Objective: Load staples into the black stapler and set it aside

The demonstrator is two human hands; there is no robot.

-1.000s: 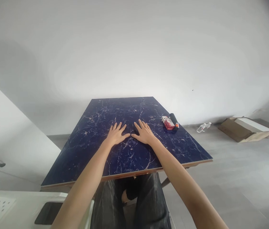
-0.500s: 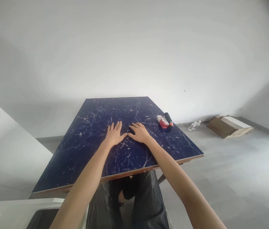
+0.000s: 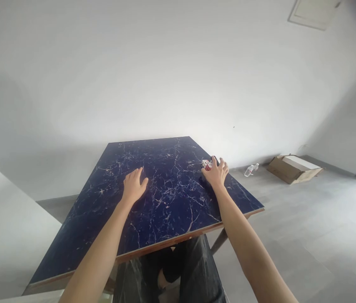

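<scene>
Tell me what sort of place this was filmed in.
Probably a plain indoor room, perhaps in a home: a pale wall, a gray floor with a cardboard box on it, and a blue table.

tabletop: smooth, marble-veined | small box: printed card | bottle: clear plastic | wall: matt

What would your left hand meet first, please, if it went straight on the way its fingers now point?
Probably the wall, past the far edge of the blue tabletop: nothing else shows in line with the left hand. Its height is unclear, though; if it dips, the tabletop comes first.
</scene>
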